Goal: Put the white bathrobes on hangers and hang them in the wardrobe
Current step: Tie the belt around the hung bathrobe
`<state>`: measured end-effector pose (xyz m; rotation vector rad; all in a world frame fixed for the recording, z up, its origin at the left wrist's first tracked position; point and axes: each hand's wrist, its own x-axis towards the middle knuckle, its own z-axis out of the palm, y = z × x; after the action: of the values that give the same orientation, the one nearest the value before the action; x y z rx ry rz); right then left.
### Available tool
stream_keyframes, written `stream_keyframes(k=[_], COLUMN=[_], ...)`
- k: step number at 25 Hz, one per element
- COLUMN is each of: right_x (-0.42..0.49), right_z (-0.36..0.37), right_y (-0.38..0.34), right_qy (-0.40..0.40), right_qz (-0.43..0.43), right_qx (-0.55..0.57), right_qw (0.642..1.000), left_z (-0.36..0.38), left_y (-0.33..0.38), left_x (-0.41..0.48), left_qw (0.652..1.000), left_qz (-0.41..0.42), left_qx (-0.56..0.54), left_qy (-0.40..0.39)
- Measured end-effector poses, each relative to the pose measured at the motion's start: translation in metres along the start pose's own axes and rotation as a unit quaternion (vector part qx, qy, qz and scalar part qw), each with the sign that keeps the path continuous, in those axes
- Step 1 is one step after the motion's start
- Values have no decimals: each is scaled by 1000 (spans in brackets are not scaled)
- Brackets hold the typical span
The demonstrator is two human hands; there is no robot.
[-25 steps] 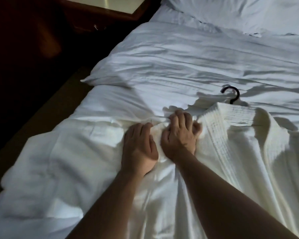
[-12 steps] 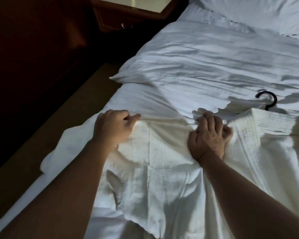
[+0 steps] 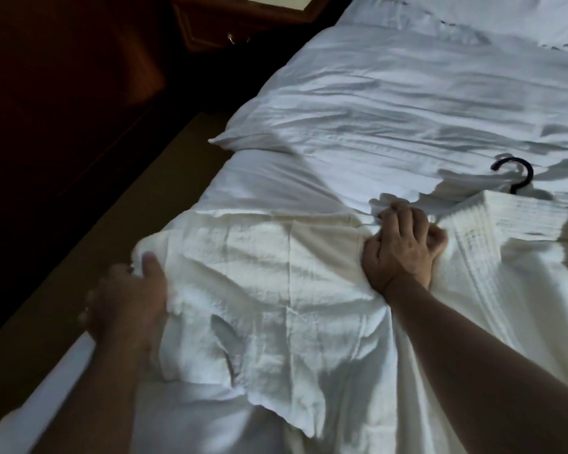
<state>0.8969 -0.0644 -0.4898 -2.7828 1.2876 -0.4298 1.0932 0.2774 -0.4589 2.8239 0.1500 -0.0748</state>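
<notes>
Both hands grip the white bathrobe (image 3: pixel 276 290), which is spread on the bed (image 3: pixel 407 93). Your right hand (image 3: pixel 400 250) bunches cloth at the shoulder beside the collar, and your left hand (image 3: pixel 128 299) holds the sleeve end near the bed's edge. It looks soft, thick and floppy, so lift it by the hanger (image 3: pixel 515 175) hook beyond the collar.

- A bedroom, with the look of a hotel room: a bed (image 3: pixel 269 185) made up all in white fills most of the view.
- A white duvet (image 3: pixel 407 103) lies across it, with a pillow (image 3: pixel 558 18) at the far right corner.
- A dark wooden nightstand (image 3: pixel 243 18) with a metal drawer pull (image 3: pixel 232 38) stands by the bed's far left corner.
- Brownish carpet (image 3: pixel 122 191) runs along the bed's left edge.
- A white waffle-weave bathrobe (image 3: pixel 309 290) lies on the bed on a black-hooked hanger (image 3: pixel 518 175).
</notes>
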Motion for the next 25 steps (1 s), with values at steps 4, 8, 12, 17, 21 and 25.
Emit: stream_keyframes(k=[4,8,12,17,21,25], right_x=[0,-1,-2,-2,-1,-2], right_z=[3,4,4,1,-1,3], right_y=[1,0,1,-1,-1,-1], right_qy=[4,7,10,3,2,3], right_qz=[-5,-8,-10,-8,-8,1], right_qx=[4,10,7,3,6,6], right_qw=[1000,1000,1000,1000,1000,1000], left_z=[-2,-43,-46,-23,-28,-56], left_y=[4,-1,-18,-7,-12,-10], left_x=[-11,9,-10,-56,-23,-50], left_qw=[998,993,998,1000,999,995], left_qz=[45,106,-2,16,30,54], left_qx=[-32,-57,-38,-4,-12,46], left_qy=[12,5,-43,1,-16,71])
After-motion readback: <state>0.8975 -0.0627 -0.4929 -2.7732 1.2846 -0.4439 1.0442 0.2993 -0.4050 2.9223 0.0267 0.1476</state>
